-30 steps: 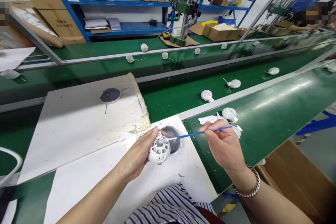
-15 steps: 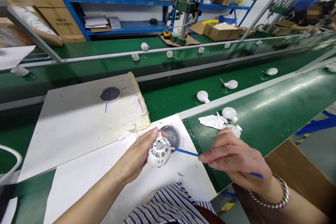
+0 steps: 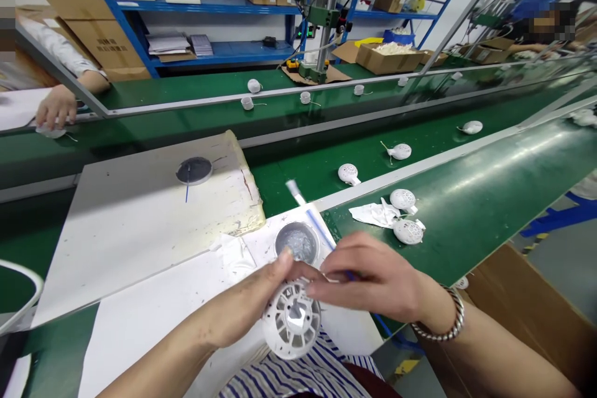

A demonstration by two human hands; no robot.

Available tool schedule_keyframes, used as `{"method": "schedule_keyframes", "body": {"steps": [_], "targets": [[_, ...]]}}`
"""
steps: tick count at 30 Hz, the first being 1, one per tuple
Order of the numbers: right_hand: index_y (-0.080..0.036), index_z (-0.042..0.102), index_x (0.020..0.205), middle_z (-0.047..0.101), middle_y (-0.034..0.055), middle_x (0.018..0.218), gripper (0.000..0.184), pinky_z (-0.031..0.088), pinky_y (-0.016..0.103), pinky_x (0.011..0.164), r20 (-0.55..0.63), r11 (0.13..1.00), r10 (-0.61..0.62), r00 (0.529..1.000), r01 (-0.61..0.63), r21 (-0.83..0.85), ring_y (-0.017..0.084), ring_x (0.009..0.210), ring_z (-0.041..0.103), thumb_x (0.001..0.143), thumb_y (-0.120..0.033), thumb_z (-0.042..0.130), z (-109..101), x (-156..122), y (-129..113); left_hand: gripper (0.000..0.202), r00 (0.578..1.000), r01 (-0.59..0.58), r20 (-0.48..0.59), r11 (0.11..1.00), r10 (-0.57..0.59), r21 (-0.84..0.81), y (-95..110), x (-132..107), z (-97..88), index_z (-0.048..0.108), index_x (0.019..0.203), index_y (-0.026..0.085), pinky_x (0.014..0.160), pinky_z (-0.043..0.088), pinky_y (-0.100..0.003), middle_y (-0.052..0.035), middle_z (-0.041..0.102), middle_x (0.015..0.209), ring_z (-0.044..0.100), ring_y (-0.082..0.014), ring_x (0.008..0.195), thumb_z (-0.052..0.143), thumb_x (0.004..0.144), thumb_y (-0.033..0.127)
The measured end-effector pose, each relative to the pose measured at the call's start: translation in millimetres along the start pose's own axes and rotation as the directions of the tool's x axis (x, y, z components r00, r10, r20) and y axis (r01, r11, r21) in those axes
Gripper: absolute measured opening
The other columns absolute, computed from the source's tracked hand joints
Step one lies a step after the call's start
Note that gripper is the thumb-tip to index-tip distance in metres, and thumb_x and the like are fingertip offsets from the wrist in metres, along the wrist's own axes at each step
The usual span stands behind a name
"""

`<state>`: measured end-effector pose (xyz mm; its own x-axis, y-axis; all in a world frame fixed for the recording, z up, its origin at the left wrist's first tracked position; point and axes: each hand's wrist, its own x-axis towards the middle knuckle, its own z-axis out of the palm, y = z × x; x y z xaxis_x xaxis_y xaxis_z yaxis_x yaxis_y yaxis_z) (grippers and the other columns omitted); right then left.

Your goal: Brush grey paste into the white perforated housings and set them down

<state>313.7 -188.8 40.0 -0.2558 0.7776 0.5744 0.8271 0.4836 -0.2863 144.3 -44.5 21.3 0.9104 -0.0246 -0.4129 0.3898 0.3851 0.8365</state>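
Note:
My left hand (image 3: 252,298) grips a round white slotted housing (image 3: 291,336) by its upper left edge. Its open spoked face is turned up toward me, with a grey patch at the hub. My right hand (image 3: 377,277) has its fingertips at the housing's upper right rim. Tucked in that same hand is a blue-handled brush (image 3: 321,228), smeared by motion, its pale bristles pointing up and away. Just beyond my hands stands a round dish of grey paste (image 3: 278,239) on white board.
Two perforated white housings (image 3: 408,232) and a crumpled white cloth (image 3: 373,214) lie to the right. A second grey dish (image 3: 198,171) with a blue stick sits on the raised board (image 3: 125,217). White parts rest along the green belt (image 3: 298,161). A co-worker's hand (image 3: 58,106) is far left.
The brush has come out of the housing and swung upward. My right hand has moved left onto the rim. The housing has come nearer me and tilted up. A co-worker's hand has reached a white part.

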Motion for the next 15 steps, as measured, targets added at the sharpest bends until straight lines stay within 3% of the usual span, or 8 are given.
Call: {"method": "schedule_keyframes", "body": {"steps": [3, 8, 11, 15], "targets": [[-0.018, 0.065, 0.099, 0.066, 0.0025, 0.083, 0.021, 0.052, 0.025, 0.068, 0.085, 0.994, -0.100, 0.991, 0.103, -0.028, 0.013, 0.077, 0.056, 0.078, -0.012, 0.062, 2.2, 11.1, -2.8, 0.054, 0.996, -0.014, 0.091, 0.994, 0.004, 0.106, 2.1, -3.5, 4.6, 0.062, 0.112, 0.021, 0.100, 0.032, -0.036, -0.0077, 0.057, 0.114, 0.048, -0.0230, 0.110, 0.024, 0.089, 0.053], [-0.014, 0.066, 0.090, 0.067, 0.0041, 0.081, 0.014, 0.051, 0.027, 0.061, 0.073, 0.975, -0.165, 0.984, 0.173, -0.136, 0.016, 0.074, 0.054, 0.076, -0.012, 0.064, -1.0, 9.6, -4.9, 0.053, 1.000, 0.016, -0.017, 1.000, -0.017, -0.015, -8.3, -6.7, 1.3, 0.052, 0.124, 0.026, 0.097, 0.035, -0.039, -0.0063, 0.050, 0.127, 0.048, -0.0253, 0.113, 0.024, 0.089, 0.055], [-0.012, 0.063, 0.094, 0.065, 0.0063, 0.079, 0.017, 0.048, 0.030, 0.060, 0.018, 0.985, -0.074, 0.997, 0.076, -0.152, 0.017, 0.073, 0.052, 0.078, -0.008, 0.058, 6.3, 3.4, -6.2, 0.047, 0.995, -0.008, -0.097, 0.994, -0.003, -0.113, -12.3, -6.3, 2.7, 0.045, 0.128, 0.031, 0.096, 0.037, -0.036, -0.0038, 0.048, 0.129, 0.047, -0.0236, 0.114, 0.031, 0.089, 0.053], [-0.010, 0.057, 0.101, 0.062, 0.0079, 0.081, 0.025, 0.045, 0.030, 0.060, -0.130, 0.988, 0.082, 0.988, -0.098, -0.118, 0.015, 0.072, 0.050, 0.077, -0.003, 0.055, 23.7, -2.6, -11.5, 0.050, 0.994, -0.053, -0.106, 0.985, 0.036, -0.163, -6.6, -6.3, 8.2, 0.035, 0.133, 0.035, 0.094, 0.036, -0.036, -0.0028, 0.043, 0.133, 0.047, -0.0239, 0.112, 0.048, 0.086, 0.040]]}}
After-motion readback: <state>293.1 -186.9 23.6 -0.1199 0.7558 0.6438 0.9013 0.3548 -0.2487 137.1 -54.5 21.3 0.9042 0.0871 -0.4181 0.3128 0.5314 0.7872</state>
